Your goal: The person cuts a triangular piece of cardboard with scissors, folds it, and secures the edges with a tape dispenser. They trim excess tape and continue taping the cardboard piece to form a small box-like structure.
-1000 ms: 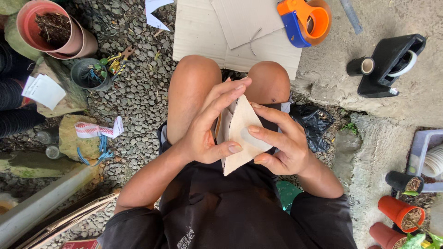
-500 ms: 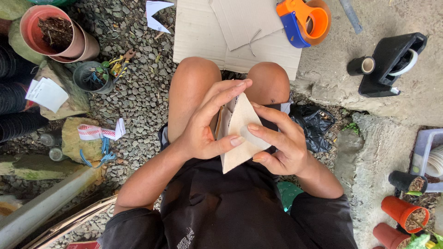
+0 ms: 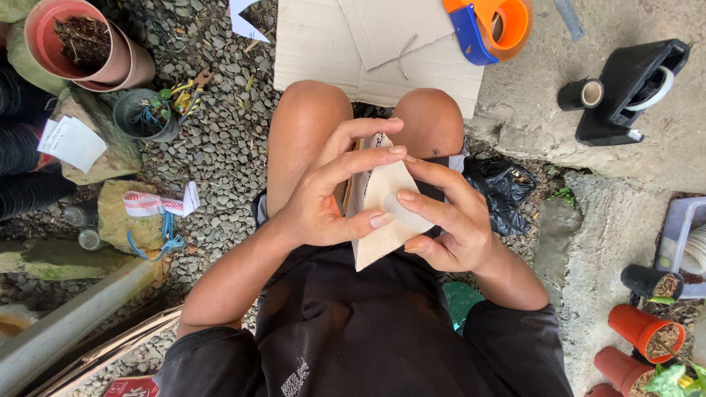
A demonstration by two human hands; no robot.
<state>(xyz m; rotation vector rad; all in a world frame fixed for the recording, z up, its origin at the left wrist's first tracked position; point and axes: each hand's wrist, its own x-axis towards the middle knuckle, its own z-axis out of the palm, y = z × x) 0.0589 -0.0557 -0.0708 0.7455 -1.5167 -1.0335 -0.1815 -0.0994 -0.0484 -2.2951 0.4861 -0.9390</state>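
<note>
I hold a folded piece of tan cardboard (image 3: 382,220) above my lap, just in front of my bare knees. My left hand (image 3: 327,195) grips its left side, thumb across the face and fingers curled over the top edge. My right hand (image 3: 445,217) clasps the right side, with its fingertips pressed on the cardboard's face. A darker inner layer of the piece shows at its left edge under my left fingers.
A flat cardboard sheet (image 3: 323,51) lies on the gravel past my knees, with an orange-and-blue tape dispenser (image 3: 489,22) on it. A black tape holder (image 3: 632,92) and a tape roll (image 3: 581,94) sit on concrete at right. Plant pots (image 3: 81,44) stand at left, orange pots (image 3: 643,331) at lower right.
Both hands keep their hold on the cardboard. My left fingers have shifted slightly over its top edge, and the view has drifted a little.
</note>
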